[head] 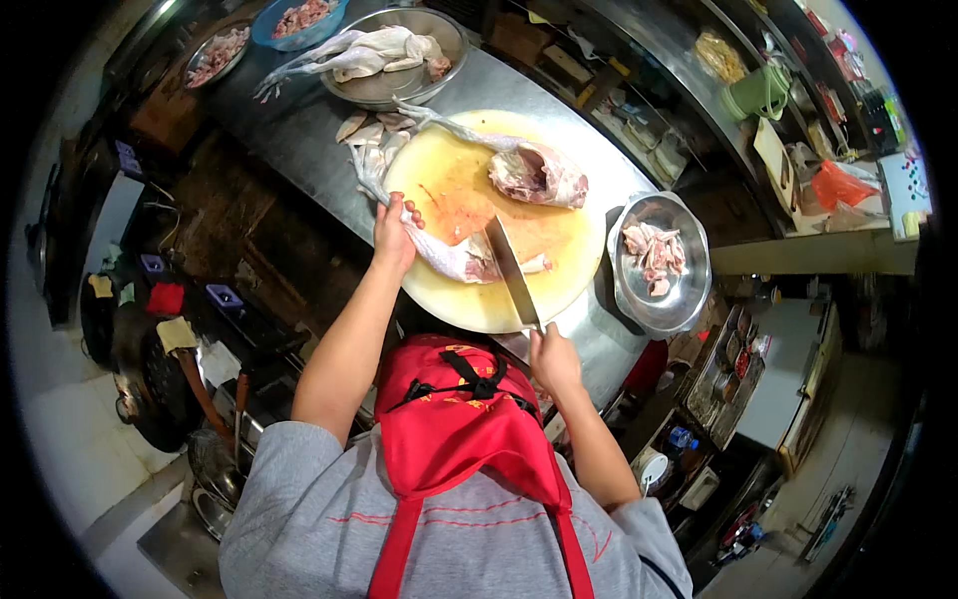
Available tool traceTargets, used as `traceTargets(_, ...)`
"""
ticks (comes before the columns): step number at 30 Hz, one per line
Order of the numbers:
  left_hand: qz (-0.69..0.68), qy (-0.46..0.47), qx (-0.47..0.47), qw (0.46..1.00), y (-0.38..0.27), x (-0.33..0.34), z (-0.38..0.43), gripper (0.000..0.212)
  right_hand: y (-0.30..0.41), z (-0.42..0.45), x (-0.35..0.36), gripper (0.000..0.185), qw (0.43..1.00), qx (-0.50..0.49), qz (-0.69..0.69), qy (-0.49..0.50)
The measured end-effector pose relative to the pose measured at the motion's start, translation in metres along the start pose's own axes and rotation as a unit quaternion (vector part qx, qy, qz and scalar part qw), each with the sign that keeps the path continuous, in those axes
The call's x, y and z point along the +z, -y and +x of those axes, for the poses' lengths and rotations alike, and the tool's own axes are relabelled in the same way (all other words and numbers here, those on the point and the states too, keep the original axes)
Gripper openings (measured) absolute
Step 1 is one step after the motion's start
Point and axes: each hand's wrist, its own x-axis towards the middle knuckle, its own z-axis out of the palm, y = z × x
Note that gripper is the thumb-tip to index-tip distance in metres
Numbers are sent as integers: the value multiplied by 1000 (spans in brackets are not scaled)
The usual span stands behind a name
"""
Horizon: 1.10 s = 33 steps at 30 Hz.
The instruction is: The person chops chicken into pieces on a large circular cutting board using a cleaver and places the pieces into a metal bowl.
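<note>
On a round yellowish cutting board (449, 161) lies a raw poultry leg (441, 254), its foot end reaching past the board's left edge. My left hand (397, 230) is closed around its lower shank. My right hand (554, 359) grips the handle of a cleaver (513, 273), whose blade rests on or just over the meaty end of the leg. A larger raw poultry piece (540, 176) with an open cavity and a leg attached lies at the back of the board, touched by neither hand.
A metal bowl of cut meat pieces (655, 254) stands right of the board. At the back left are a metal basin (449, 37) holding a whole bird (389, 51), a blue bowl (262, 30) and another bowl of meat (218, 57). Pale pieces (370, 133) lie beside the board on the metal table (299, 142).
</note>
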Motion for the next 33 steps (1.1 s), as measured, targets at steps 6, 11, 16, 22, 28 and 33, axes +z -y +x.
traceTargets(6, -6, 7, 30, 999, 2, -17, 4, 10, 33, -2, -63, 20, 992, -57, 74, -86)
traceTargets(11, -10, 14, 47, 999, -2, -11, -1, 10, 74, 9, -53, 12, 887, -220, 304, -269)
traceTargets(16, -17, 19, 38, 999, -5, -5, -5, 8, 29, 6, 8, 31, 999, 12, 11, 29)
traceTargets(22, -22, 5, 14, 1000, -1, -33, -5, 7, 9, -3, -17, 29, 999, 16, 2, -37)
traceTargets(28, 11, 14, -7, 1000, -10, -24, -11, 11, 50, 6, -46, 19, 968, -77, 172, -165)
traceTargets(33, 135, 3, 17, 991, -21, -28, -7, 22, 26, 2, 7, 22, 992, -49, 89, -73)
